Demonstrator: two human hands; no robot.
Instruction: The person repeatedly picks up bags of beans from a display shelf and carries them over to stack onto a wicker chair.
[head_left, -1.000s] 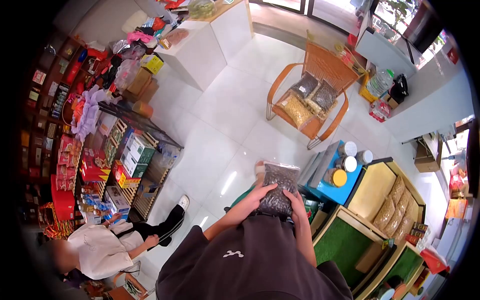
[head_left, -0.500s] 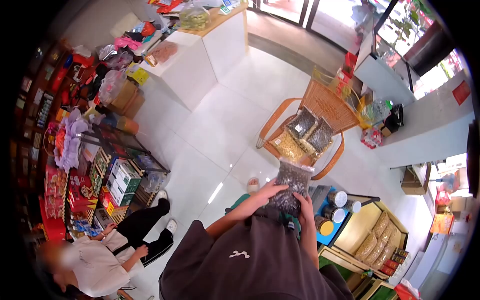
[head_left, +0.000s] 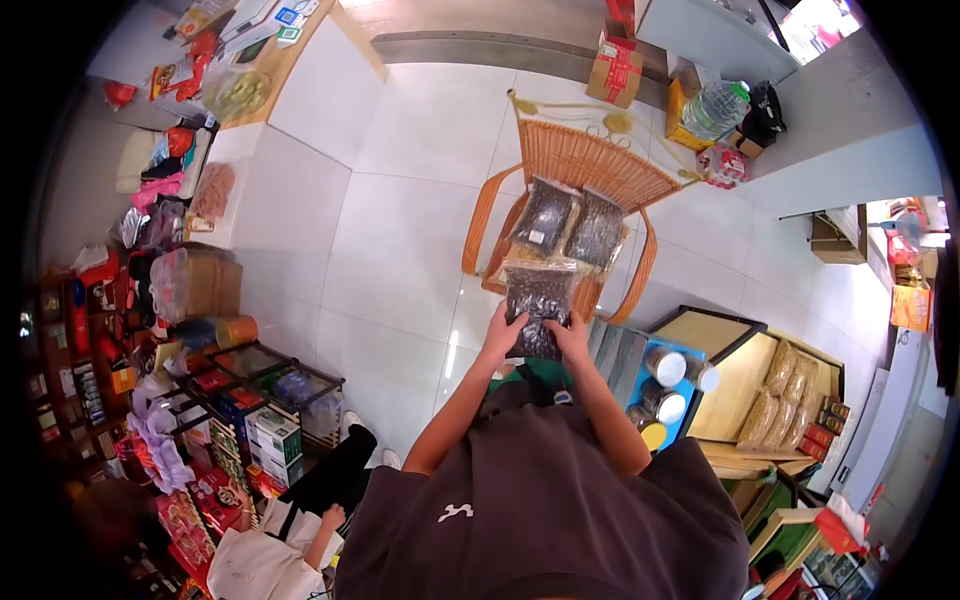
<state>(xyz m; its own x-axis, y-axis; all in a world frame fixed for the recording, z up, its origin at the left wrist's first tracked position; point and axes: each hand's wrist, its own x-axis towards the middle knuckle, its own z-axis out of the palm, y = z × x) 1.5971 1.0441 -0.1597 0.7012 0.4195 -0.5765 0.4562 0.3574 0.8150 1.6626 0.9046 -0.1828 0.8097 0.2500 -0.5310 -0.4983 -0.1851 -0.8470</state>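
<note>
A clear plastic bag of dark beans or seeds (head_left: 538, 300) is held in front of me, just over the front of a wicker chair (head_left: 590, 160). My left hand (head_left: 502, 335) grips the bag's left side, and my right hand (head_left: 570, 338) its lower right, both with thumbs on top. On the chair seat lie two more dark-filled bags, a left bag (head_left: 545, 215) with a white label and a right bag (head_left: 597, 230). Paler bags beneath them are mostly covered. The held bag overlaps the lower part of the seat in view, so contact there is unclear.
Lidded jars (head_left: 665, 368) stand on a blue surface to my right, beside a wooden bin holding bags of tan goods (head_left: 780, 400). A white counter (head_left: 300, 110) stands front left. A person (head_left: 270, 550) is beside the crowded shelves at lower left. A water bottle (head_left: 717, 108) stands beyond the chair.
My view has shifted, bringing the chair closer. Both hands have moved the held bag forward from near my body to the chair's front. The other person now appears lower in view.
</note>
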